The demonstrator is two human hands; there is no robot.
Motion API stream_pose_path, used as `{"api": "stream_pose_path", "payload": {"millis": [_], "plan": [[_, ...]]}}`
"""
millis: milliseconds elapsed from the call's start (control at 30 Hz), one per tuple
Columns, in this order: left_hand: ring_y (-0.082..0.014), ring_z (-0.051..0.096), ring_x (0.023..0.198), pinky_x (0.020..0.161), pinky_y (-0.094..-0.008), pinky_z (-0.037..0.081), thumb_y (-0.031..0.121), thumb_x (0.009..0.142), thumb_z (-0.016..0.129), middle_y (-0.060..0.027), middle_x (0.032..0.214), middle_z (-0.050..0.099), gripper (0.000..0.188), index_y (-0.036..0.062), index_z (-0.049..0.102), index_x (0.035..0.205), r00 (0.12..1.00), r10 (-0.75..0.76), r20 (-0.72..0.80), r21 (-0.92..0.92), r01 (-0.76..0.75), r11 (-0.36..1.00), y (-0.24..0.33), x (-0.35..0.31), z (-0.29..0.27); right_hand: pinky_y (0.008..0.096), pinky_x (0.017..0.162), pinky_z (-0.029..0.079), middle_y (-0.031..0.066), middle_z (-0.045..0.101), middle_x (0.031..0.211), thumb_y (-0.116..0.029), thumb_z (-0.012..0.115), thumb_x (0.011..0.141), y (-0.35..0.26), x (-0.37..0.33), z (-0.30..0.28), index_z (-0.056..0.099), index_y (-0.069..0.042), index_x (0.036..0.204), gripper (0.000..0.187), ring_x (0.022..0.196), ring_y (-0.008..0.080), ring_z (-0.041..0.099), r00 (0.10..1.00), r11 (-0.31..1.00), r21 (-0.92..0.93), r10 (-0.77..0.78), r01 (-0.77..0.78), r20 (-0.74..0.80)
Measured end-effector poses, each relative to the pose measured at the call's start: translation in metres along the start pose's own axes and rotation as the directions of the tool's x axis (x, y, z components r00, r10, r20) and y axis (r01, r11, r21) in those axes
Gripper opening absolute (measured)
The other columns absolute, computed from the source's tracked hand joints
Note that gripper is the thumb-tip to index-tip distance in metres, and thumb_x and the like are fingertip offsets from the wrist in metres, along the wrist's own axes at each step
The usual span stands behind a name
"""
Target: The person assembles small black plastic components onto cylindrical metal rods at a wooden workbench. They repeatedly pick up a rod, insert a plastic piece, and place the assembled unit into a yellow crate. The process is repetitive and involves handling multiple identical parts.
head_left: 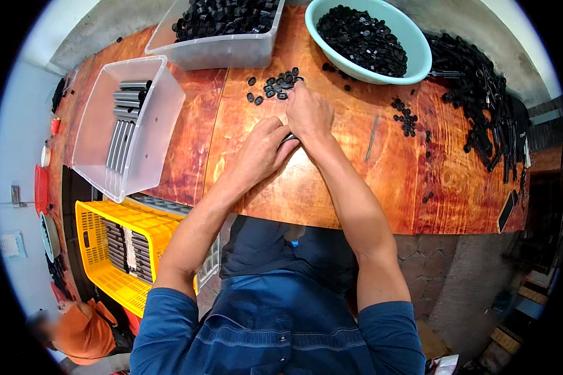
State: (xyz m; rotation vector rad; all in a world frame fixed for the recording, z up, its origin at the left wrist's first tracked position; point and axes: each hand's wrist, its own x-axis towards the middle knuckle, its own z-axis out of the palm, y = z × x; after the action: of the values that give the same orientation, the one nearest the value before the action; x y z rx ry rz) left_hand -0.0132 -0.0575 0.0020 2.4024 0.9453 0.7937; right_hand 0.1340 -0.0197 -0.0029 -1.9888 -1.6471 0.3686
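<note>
My left hand [261,151] is closed round a grey metal tube [288,138], of which only a short stretch shows between the fingers. Just beyond it, my right hand [311,114] reaches across to the near side of a loose group of small black oval pieces [273,88]. Its fingertips are pinched at a black piece [298,79] on the right edge of that group. My right wrist partly covers the left hand's fingertips and the tube. Both hands are over the reddish wooden table [256,200].
A clear bin [172,119] holds metal tubes at left; another bin [231,59] and a mint basin [424,69] hold black parts at the back. Black strips [481,100] heap at right. A yellow crate [100,272] stands below the table; a person [84,334] is at lower left.
</note>
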Motion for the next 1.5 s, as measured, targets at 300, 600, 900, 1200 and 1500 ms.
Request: {"api": "stream_pose_path", "payload": {"millis": [300,600,900,1200,1500], "plan": [[-0.0348,0.055,0.079,0.071,-0.0438,0.047,0.012,0.086,0.074,-0.0165,0.083,0.053,0.025,-0.0017,0.068,0.105,1.000,0.008,-0.005,-0.040,-0.008,0.999,-0.006,-0.004,0.007,0.0557,0.074,0.050,0.0214,0.071,0.088,-0.028,0.055,0.099,0.007,-0.003,0.014,0.062,-0.004,0.097,0.025,0.084,0.0443,0.068,0.997,1.000,0.021,0.014,-0.012,-0.071],[-0.0357,0.061,0.084,0.075,-0.0438,0.050,0.020,0.091,0.070,-0.0159,0.089,0.058,0.030,-0.0032,0.066,0.110,0.989,-0.149,-0.006,0.009,0.149,0.989,0.000,-0.003,-0.002,0.0458,0.067,0.051,0.0155,0.069,0.077,-0.030,0.055,0.102,0.006,-0.003,0.005,0.065,-0.002,0.090,0.032,0.073,0.0321,0.070,0.968,0.848,0.525,0.190,-0.076,-0.166],[-0.0120,0.062,0.066,0.060,-0.0287,0.054,0.042,0.104,0.056,-0.0023,0.078,0.065,0.038,0.0053,0.066,0.104,0.637,-0.697,0.329,-0.944,0.252,-0.215,0.002,-0.060,-0.038,0.0319,0.056,0.036,-0.0014,0.047,0.064,-0.026,0.052,0.104,0.024,0.008,0.028,0.056,-0.007,0.072,0.038,0.060,0.0114,0.044,0.932,0.763,0.642,0.178,0.071,-0.315],[-0.0106,0.063,0.064,0.056,-0.0248,0.051,0.026,0.106,0.053,-0.0071,0.087,0.067,0.030,0.0001,0.061,0.118,0.593,-0.801,0.087,-0.931,0.335,0.147,0.062,-0.247,-0.112,0.0293,0.056,0.035,-0.0026,0.048,0.070,-0.027,0.055,0.106,0.053,0.014,0.021,0.061,0.000,0.082,0.036,0.063,0.0110,0.041,0.973,0.771,0.630,0.063,0.095,-0.224],[-0.0158,0.064,0.064,0.056,-0.0286,0.055,0.021,0.103,0.059,-0.0046,0.077,0.058,0.025,-0.0007,0.056,0.115,-0.199,-0.892,-0.405,-0.912,0.015,0.411,-0.030,-0.428,-0.216,0.0328,0.057,0.032,-0.0010,0.038,0.068,-0.029,0.055,0.106,0.032,0.005,0.019,0.055,0.001,0.079,0.040,0.064,0.0132,0.035,0.981,0.857,0.513,0.048,0.056,-0.187]]}}
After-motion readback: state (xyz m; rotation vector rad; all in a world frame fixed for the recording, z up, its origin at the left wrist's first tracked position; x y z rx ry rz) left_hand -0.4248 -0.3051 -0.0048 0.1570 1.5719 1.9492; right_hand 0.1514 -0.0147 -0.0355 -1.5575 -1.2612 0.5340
